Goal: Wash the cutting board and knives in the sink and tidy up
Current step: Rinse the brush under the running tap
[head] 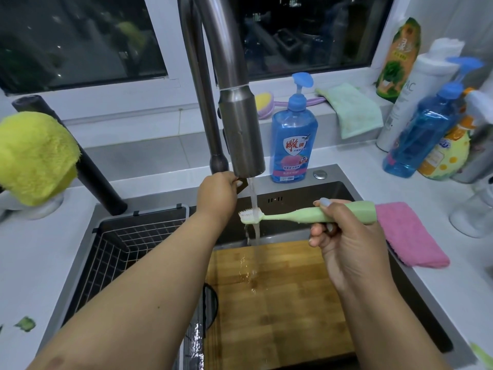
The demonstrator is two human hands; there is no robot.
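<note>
Right hand (pixel 346 241) curled round the thick grip of a pale green plastic brush (pixel 306 213), thumb on top, fingers wrapped beneath. Brush lying level, long axis running left to right across the sink, white-bristled head pointing left and sitting directly in the stream of water (pixel 253 198) from the tall brushed-steel tap (pixel 240 124). Handle end pointing right, toward the folded pink cloth (pixel 408 233) on the desk at the sink's right edge.

Left hand (pixel 217 194) reaching up to the base of the tap just beside the spout, fingers bent against something dark there; cannot tell exactly what is gripped.

Rectangular bamboo cutting board (pixel 277 300) lying flat in the dark steel sink (pixel 421 303), below both hands and nearer the front edge, long axis running from front to back, wet where the water lands. No knife to be made out.

Wire draining basket (pixel 125 241) hung in the sink's left part. Blue bottle of dish soap with a pump (pixel 293 145) standing at the sink's back edge, just right of the tap. Yellow-green fluffy cloth (pixel 34 158) at the desk's left side.
</note>
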